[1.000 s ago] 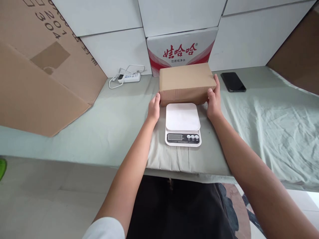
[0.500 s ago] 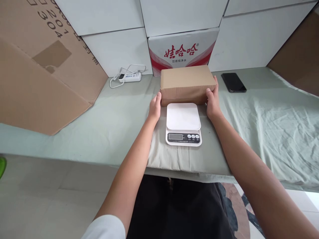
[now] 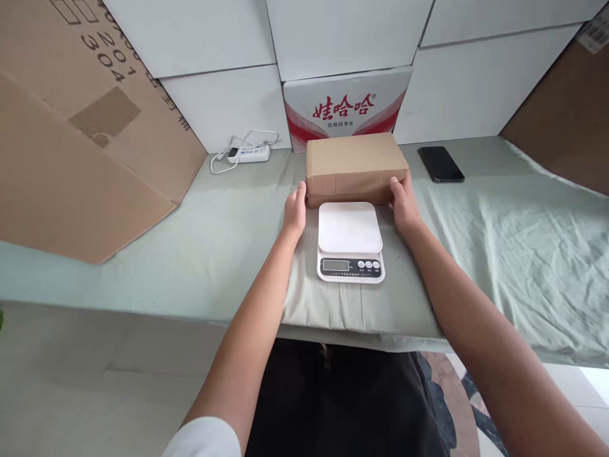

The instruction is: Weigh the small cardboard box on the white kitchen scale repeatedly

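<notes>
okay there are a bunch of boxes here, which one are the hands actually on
The small plain brown box just behind the white scale: the left hand and right hand press its two ends. The white cartons behind stand stacked and untouched.

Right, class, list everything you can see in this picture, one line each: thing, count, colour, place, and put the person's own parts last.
Brown box: 1, tan, behind the scale, held at both ends.
Kitchen scale: 1, white, on the cloth near the front edge.
Cloth: 1, pale green, covering the table.
Phone: 1, black, flat on the cloth, right of the box.
Power strip: 1, white, with cable, back left.
Printed carton: 1, white and red, behind the box.
Cardboard sheet: 1, brown, leaning at left.
Left hand: on the box's left end.
Right hand: on the box's right end.
</notes>
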Demonstrator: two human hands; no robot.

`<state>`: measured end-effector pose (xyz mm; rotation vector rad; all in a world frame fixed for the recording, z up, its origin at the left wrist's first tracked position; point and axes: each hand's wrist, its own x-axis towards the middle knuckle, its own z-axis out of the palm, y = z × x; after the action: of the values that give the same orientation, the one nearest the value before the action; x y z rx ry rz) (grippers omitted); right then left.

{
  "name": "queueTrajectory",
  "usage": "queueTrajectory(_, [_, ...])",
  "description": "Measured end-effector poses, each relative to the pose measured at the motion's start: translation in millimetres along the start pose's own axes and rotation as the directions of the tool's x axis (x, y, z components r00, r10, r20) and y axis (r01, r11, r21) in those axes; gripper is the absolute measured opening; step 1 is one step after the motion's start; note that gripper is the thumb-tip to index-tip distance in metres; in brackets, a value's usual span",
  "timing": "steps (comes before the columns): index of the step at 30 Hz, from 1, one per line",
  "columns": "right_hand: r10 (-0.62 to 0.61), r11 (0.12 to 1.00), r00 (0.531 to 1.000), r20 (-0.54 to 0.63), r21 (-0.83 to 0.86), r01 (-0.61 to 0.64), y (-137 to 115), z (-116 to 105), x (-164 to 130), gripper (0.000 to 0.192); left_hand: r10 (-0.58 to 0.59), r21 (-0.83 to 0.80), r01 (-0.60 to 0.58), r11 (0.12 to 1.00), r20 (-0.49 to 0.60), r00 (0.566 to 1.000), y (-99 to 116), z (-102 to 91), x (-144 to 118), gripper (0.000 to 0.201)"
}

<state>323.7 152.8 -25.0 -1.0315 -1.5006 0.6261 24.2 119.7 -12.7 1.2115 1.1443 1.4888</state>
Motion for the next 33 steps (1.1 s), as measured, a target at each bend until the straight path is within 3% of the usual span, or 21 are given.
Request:
queueTrajectory(3, [0.077, 0.995, 0.997, 0.025, 0.067, -0.078, -1.6, 3.4, -0.8, 0.088, 0.016, 0.040, -0.016, 0.999, 0.008, 1.000, 5.1, 0.7, -3.2, 0.089])
queueTrajectory(7, [-0.070, 0.996, 0.997, 0.023, 0.048, 0.069, -15.3, 1.5, 1.5, 0.090, 0.150, 0.054, -0.149, 0.987, -0.005, 0.989, 12.9, 2.3, -5.3, 0.088])
queueTrajectory(10, [-0.150, 0.989, 0.989, 0.001, 0.007, 0.150, -44.2, -4.9, -3.1, 0.101, 0.265, 0.089, -0.261, 0.961, -0.036, 0.964, 26.3, 1.8, -14.8, 0.089])
queueTrajectory(14, [-0.195, 0.979, 0.981, 0.003, -0.058, 0.195, -90.5, -19.9, -29.0, 0.109, 0.358, 0.091, -0.353, 0.931, -0.054, 0.932, 52.8, -3.5, -52.1, 0.072])
queueTrajectory(16, [-0.212, 0.974, 0.977, 0.024, -0.078, 0.214, -99.0, -28.2, -49.7, 0.112, 0.358, 0.087, -0.352, 0.932, -0.067, 0.931, 62.8, -6.7, -78.4, 0.061])
queueTrajectory(19, [-0.215, 0.972, 0.976, 0.045, -0.091, 0.218, -84.9, -37.9, -80.2, 0.123, 0.313, 0.116, -0.304, 0.946, -0.068, 0.947, 66.7, -9.4, -113.8, 0.059])
queueTrajectory(22, [-0.208, 0.971, 0.978, 0.000, -0.119, 0.207, -59.4, -42.2, -98.7, 0.131, 0.263, 0.144, -0.253, 0.957, -0.054, 0.963, 61.2, -10.1, -132.5, 0.063])
queueTrajectory(25, [-0.215, 0.968, 0.977, -0.016, -0.133, 0.211, -48.2, -42.3, -104.0, 0.130, 0.231, 0.165, -0.222, 0.961, -0.039, 0.972, 55.9, -10.4, -135.9, 0.067])
queueTrajectory(33, [-0.224, 0.963, 0.974, 0.030, -0.147, 0.226, -61.7, -36.9, -103.9, 0.126, 0.189, 0.161, -0.181, 0.970, -0.035, 0.981, 54.6, -11.3, -134.8, 0.067])
